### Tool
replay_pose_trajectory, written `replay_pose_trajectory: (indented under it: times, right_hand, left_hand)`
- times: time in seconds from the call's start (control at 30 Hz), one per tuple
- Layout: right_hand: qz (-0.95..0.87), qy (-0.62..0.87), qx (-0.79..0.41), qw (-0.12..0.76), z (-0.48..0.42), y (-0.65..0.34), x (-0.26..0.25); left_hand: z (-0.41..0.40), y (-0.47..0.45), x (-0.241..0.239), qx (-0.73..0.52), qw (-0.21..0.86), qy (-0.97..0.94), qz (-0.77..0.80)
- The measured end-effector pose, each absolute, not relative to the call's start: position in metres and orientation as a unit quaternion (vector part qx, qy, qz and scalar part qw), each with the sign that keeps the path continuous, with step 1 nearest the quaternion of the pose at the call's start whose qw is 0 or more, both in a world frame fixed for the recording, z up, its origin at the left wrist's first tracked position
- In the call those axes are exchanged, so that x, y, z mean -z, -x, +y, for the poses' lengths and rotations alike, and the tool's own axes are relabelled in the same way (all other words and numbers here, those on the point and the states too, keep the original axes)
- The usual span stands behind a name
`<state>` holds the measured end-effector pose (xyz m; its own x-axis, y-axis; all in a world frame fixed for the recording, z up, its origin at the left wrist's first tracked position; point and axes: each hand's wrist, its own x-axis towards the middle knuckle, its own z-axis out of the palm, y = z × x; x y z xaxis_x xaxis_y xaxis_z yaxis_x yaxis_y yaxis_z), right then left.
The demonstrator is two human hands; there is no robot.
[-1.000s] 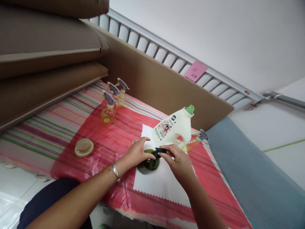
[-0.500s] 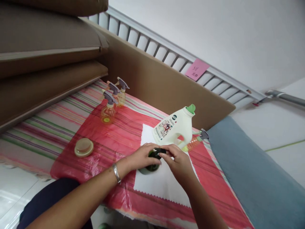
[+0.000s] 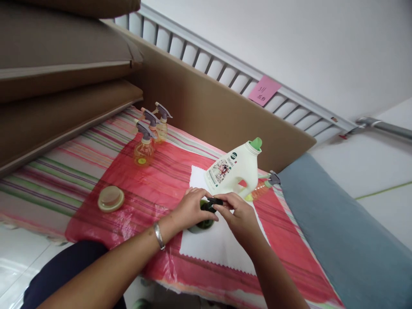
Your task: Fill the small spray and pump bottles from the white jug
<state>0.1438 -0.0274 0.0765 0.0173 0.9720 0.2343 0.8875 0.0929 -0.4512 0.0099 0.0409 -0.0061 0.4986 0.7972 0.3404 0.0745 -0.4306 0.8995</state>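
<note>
A small dark green bottle (image 3: 203, 222) stands on a white cloth (image 3: 219, 244). My left hand (image 3: 189, 209) is wrapped round the bottle's body. My right hand (image 3: 236, 213) pinches the black cap (image 3: 213, 201) at the bottle's top. Just behind my hands stands a white detergent jug (image 3: 233, 169) with a green cap and a picture label.
The cloth lies on a red plastic sheet (image 3: 135, 189) over a striped cover. Three amber spray bottles (image 3: 151, 133) stand at the back left, another spray bottle (image 3: 265, 188) lies behind the jug. A round beige lid (image 3: 110, 198) sits left. Brown cushions left, blue mat (image 3: 334, 240) right.
My left hand has closed further round the green bottle. The right hand stays at the black cap. The view has shifted slightly.
</note>
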Motion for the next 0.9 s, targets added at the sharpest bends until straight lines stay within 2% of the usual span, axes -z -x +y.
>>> replay_pose_trajectory:
  times: [0.1, 0.27, 0.43, 0.5, 0.63, 0.8, 0.9]
  right_hand:
    - [-0.699, 0.669, -0.079, 0.242, -0.0257, -0.1451, -0.0759]
    - [-0.704, 0.664, -0.086, 0.236, -0.0245, -0.1440, -0.0771]
    - [-0.702, 0.666, -0.086, 0.238, -0.0258, -0.1412, -0.0773]
    - [-0.707, 0.661, -0.081, 0.238, -0.0264, -0.1410, -0.0774]
    - [-0.714, 0.654, -0.075, 0.239, -0.0266, -0.1406, -0.0789]
    - [-0.706, 0.660, -0.081, 0.243, -0.0267, -0.1401, -0.0790]
    - [-0.703, 0.664, -0.089, 0.240, -0.0267, -0.1406, -0.0782]
  left_hand:
    - [0.0401, -0.0136, 0.0029, -0.389, 0.453, -0.748, 0.289]
    - [0.0462, -0.0087, 0.0012, -0.344, 0.549, -0.748, 0.141]
    - [0.0372, -0.0164, 0.0045, -0.375, 0.499, -0.730, 0.276]
    - [0.0387, -0.0162, 0.0053, -0.383, 0.499, -0.732, 0.261]
    - [0.0454, -0.0102, 0.0045, -0.346, 0.558, -0.744, 0.127]
    - [0.0396, -0.0159, 0.0088, -0.381, 0.509, -0.731, 0.248]
    - [0.0411, -0.0167, 0.0109, -0.372, 0.500, -0.746, 0.235]
